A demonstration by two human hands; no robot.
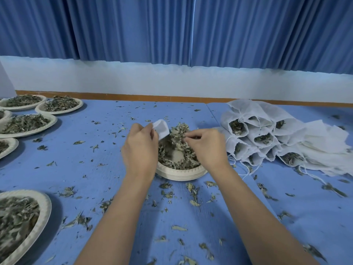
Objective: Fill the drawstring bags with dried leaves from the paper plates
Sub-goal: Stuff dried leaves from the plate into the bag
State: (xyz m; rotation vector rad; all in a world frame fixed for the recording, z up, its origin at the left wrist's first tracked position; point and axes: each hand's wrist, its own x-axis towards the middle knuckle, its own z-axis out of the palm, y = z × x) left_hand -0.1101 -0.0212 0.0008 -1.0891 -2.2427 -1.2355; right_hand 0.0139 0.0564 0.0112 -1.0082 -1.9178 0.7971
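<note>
Blue curtain [133, 25] fills the top of your view, with a white wall [133, 81] below it and an orange strip [152, 97] along the table's far edge. The table [107, 150], covered in blue, spreads under everything and is strewn with loose bits [193, 192] of leaf, thickest near you.

On your right, filled bags [263, 134] lie stacked on their sides, mouths toward you, with leaf showing inside and strings trailing. Just beside them, further right, flat empty bags [324, 144] lie in a loose heap.

On your left, several plates [51, 122] heaped with leaf sit close together, some overlapping at the rims. One more, the near plate [44, 205], is cut off by the lower left corner.

The centre plate [181, 174] sits straight in front of you, holding a thinner layer of leaves [172, 152] with a bare patch in the middle.

Your left hand [140, 148] is over that plate's left side, fingers curled, pinching a small white bag [161, 128] by its edge so that it stands up above the far left part of the plate.

Your right hand [207, 146] is over the plate's right side, fingers bunched and clutching a tuft [178, 131] of leaves, lifted clear of the plate and just beside the bag. Whether the tuft touches the bag you cannot tell.
</note>
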